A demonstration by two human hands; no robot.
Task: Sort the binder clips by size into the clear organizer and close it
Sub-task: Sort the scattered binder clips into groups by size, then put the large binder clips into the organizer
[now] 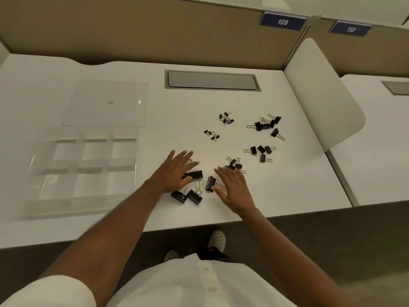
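Black binder clips lie in loose groups on the white desk (276, 191). Several large clips (194, 196) sit near the front between my hands. Tiny clips (226, 118) and a second tiny group (212, 134) lie farther back; medium clips (266, 123), (261, 151) and small clips (234, 163) lie to the right. My left hand (174, 171) is flat with fingers spread, resting over one large clip. My right hand (233, 188) hovers with straight fingers beside another large clip. The clear organizer (81, 171) stands at the left, uncovered, its compartments bare. Its clear lid (106, 103) lies behind it.
A grey cable hatch (212, 80) is set into the desk at the back. A beige partition rises behind, with number plates 109 (282, 21) and 110 (350, 29). A white divider panel (321, 94) borders the desk on the right. The desk's front edge runs just below my hands.
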